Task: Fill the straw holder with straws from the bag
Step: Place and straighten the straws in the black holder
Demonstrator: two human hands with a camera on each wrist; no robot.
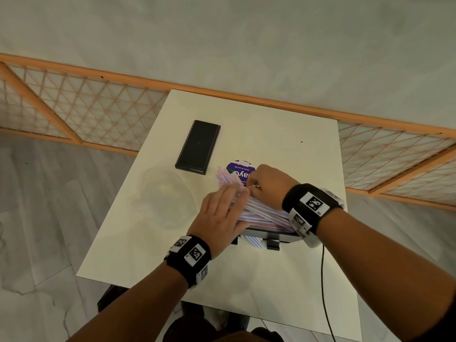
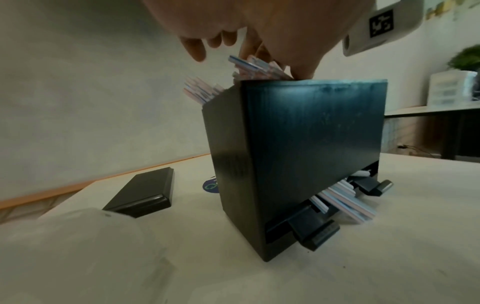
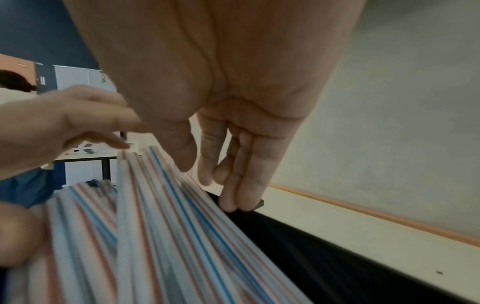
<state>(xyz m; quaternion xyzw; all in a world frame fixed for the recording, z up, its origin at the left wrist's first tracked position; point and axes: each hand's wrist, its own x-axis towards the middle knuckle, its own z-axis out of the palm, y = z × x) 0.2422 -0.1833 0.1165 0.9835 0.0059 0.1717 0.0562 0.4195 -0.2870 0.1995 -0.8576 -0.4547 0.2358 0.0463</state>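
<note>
A thick bundle of striped straws [image 1: 259, 208] lies slanted in the open top of the black straw holder [image 1: 271, 236], its far ends sticking out beyond the rim. My left hand [image 1: 222, 208] lies flat on the bundle's left side, fingers straight. My right hand [image 1: 266, 183] reaches down at the far end; in the right wrist view its straight fingertips [image 3: 233, 203] touch the holder's rim beside the straws [image 3: 161, 226]. In the left wrist view the holder [image 2: 298, 154] stands upright, and a few straws [image 2: 342, 201] poke out of its bottom slot. The clear bag [image 1: 165, 198] lies empty-looking to the left.
A flat black lid [image 1: 197, 146] lies on the white table [image 1: 283, 124] behind the holder to the left. A round purple sticker [image 1: 240, 169] shows under the straw ends. A black cable [image 1: 323, 280] hangs off the table's near right side.
</note>
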